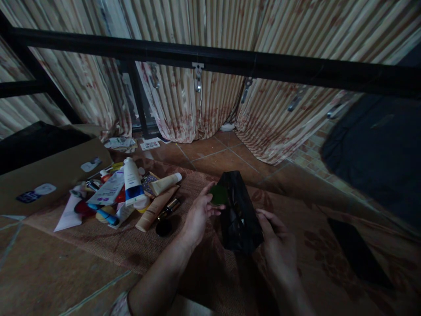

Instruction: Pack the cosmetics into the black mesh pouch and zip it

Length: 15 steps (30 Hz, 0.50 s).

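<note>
I see left hand (pixel 197 215) pinching a round, dark-green disc (pixel 218 195). Right hand (pixel 278 237) pinches open black pouch (pixel 250 215) near far edge of mat (pixel 128 241).

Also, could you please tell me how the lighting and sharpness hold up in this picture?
Head view: dim overall, the long black pouch too dark inside to read clearly; head view: no strong glare, the white-and-blue plastic tube standing out pale; head view: the bare right hand looks slightly soft.

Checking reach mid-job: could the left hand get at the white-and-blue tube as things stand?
Probably not without freeing its grip first: the left hand holds a round green object, though nothing visibly covers the white-and-blue tube.
</note>
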{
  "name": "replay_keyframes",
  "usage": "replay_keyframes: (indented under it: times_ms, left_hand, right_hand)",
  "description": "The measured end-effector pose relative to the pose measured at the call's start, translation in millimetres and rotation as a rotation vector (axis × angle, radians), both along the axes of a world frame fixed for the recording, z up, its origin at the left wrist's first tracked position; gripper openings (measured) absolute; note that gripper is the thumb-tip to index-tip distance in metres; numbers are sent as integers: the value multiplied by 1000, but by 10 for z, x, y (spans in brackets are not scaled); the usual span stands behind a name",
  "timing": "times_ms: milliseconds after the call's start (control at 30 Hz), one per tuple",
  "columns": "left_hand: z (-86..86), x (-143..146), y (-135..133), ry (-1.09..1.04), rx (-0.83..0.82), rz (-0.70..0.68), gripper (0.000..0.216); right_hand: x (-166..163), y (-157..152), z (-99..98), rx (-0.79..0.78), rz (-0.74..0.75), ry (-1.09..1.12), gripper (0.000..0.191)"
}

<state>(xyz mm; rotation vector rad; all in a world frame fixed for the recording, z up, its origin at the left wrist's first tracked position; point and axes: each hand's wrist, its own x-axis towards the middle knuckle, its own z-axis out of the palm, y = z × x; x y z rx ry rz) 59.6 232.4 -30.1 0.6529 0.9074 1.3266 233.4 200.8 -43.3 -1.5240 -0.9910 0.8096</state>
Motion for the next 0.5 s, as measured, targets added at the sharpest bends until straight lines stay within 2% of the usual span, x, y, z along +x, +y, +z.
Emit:
replay_keyframes:
  times_ms: [500]
  left_hand:
    - [46, -30, 10, -87, -10, 57, 42]
  right_hand:
    - [-13, 9, 8, 6, -10, -11, 33]
